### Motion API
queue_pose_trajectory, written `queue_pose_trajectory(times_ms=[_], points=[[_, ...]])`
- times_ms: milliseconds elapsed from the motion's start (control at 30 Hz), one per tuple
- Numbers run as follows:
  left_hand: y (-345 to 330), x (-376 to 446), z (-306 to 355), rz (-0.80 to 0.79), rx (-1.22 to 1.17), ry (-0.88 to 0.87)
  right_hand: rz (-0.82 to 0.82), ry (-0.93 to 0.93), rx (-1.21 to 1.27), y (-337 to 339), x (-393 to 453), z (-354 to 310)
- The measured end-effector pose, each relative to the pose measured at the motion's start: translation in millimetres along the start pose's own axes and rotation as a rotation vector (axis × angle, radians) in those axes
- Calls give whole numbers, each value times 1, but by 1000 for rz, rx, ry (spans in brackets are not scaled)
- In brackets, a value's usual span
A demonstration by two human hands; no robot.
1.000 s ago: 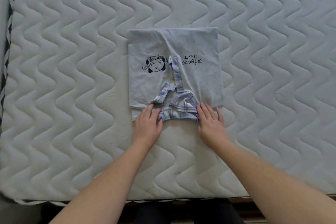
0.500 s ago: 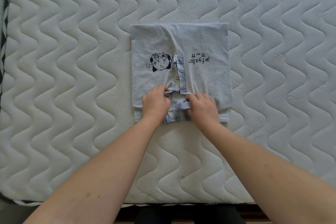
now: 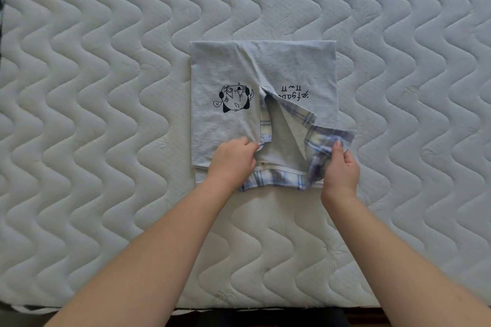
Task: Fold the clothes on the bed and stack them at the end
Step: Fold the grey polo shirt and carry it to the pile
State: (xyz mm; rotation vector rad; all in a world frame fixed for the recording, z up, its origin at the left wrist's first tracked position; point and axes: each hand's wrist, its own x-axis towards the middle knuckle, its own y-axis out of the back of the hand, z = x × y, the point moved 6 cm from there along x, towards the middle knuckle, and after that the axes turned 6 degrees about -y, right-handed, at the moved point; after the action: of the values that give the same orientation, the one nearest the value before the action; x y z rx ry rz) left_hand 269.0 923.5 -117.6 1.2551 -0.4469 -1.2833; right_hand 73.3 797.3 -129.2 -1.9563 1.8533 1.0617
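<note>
While your hands spread its plaid collar, the shirt (image 3: 225,125) lies at twelve o'clock.
Left hand (image 3: 233,160) pinches one placket edge; right hand (image 3: 341,167) grips the other collar flap.

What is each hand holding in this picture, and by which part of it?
Both hold the folded grey shirt at its collar opening: the left hand grips the left placket edge, and the right hand pinches the plaid-lined right collar flap, pulling it aside.

A white quilted mattress (image 3: 106,141) with wavy stitching.
</note>
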Motion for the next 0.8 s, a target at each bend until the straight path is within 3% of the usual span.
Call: queue_pose_trajectory(times_ms=[100,200,333,433,600,700,800], points=[[1,6,13,-54,177,-61,-19,-11,4,-1,0,3],[5,15,18,-60,22,-57,-107,59,-18,-8,-5,0],[34,36,-6,245,-304,75,-112,82,8,-9,-3,-5],[25,54,-17,118,-215,133,-97,64,33,-7,1,-6],[-1,74,-8,-4,-20,17,-57,38,73,2,5,-2],[-10,77,-4,-16,74,37,-103,130,5,5,-1,-4],[-10,77,-2,17,107,8,-254,293,-206,-1,-15,-11]])
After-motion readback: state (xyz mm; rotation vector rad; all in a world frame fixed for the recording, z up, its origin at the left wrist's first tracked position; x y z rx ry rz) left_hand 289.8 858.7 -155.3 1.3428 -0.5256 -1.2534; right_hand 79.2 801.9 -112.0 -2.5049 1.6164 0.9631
